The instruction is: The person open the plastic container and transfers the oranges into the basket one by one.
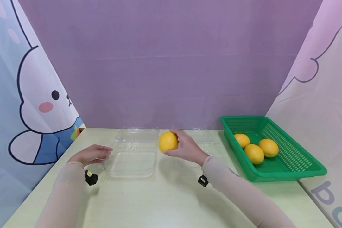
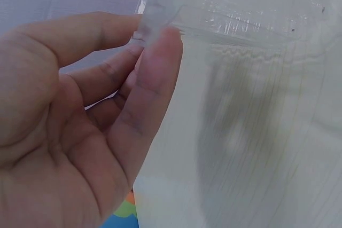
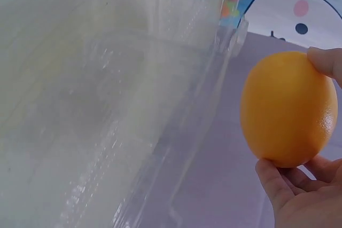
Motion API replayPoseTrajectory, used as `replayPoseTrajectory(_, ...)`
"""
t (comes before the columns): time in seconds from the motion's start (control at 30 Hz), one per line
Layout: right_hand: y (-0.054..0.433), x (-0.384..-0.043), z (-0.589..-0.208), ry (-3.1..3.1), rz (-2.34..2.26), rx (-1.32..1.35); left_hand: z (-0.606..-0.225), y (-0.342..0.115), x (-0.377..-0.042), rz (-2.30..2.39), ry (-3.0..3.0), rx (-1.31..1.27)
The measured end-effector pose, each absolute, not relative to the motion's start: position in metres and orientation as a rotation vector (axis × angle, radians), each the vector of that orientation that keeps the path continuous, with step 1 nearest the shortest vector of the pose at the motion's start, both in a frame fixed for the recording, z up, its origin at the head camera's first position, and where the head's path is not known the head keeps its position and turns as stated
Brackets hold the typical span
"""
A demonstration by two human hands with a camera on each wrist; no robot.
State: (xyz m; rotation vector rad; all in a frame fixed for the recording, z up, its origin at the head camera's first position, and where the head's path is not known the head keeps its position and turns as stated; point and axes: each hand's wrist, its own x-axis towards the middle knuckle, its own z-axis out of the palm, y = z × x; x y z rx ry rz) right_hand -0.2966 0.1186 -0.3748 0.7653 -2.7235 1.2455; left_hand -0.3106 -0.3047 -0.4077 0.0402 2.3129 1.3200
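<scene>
In the head view my right hand (image 1: 188, 147) holds an orange (image 1: 168, 142) above the table, between two clear plastic clamshell boxes. The right wrist view shows the thumb on one side of the orange (image 3: 288, 109) and the fingers on the other. My left hand (image 1: 92, 155) is at the left side of the left clear plastic box (image 1: 134, 164), whose lid (image 1: 138, 134) lies open behind it. In the left wrist view, the thumb and index finger of the left hand (image 2: 101, 110) pinch the edge of the clear plastic (image 2: 181, 9).
A green plastic basket (image 1: 290, 175) stands on the right with several oranges, among them one orange (image 1: 269, 148) near its middle. The second clear box (image 1: 212, 150) sits behind my right forearm. A purple backdrop (image 1: 171, 63) closes off the table's far side, with printed cloths left and right.
</scene>
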Motion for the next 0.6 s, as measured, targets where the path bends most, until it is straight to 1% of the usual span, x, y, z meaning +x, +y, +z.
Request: replayPoseTrajectory(0.6, 0.172, -0.290, -0.361, -2.674, 1.284, 0.672, -0.408, -0.305, -0.310, 1.313, 2.320, 0.050)
